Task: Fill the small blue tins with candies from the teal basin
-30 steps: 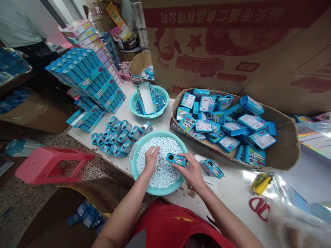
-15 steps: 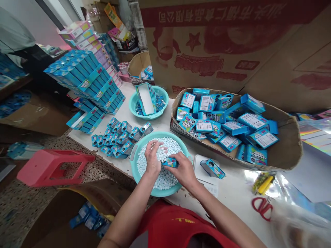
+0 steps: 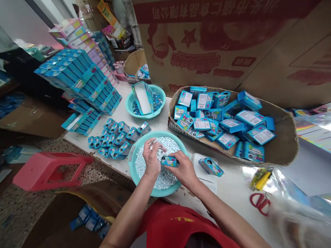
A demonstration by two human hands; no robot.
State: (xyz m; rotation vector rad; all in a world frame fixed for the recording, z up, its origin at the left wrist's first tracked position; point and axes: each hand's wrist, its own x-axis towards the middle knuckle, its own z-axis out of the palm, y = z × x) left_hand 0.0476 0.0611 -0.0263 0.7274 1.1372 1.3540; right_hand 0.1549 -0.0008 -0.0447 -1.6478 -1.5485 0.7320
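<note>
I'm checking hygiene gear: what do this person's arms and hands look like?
The left hand and right hand are ungloved; both forearms are bare, with no sleeves, watch or bracelet showing. The red garment worn bears yellow lettering.

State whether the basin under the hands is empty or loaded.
Loaded: small white pieces spread across the visible inside of the turquoise basin. How deep they lie cannot be told.

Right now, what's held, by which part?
The right hand grips a blue rectangular cardboard box by its long sides; what the left hand holds is unclear.
</note>
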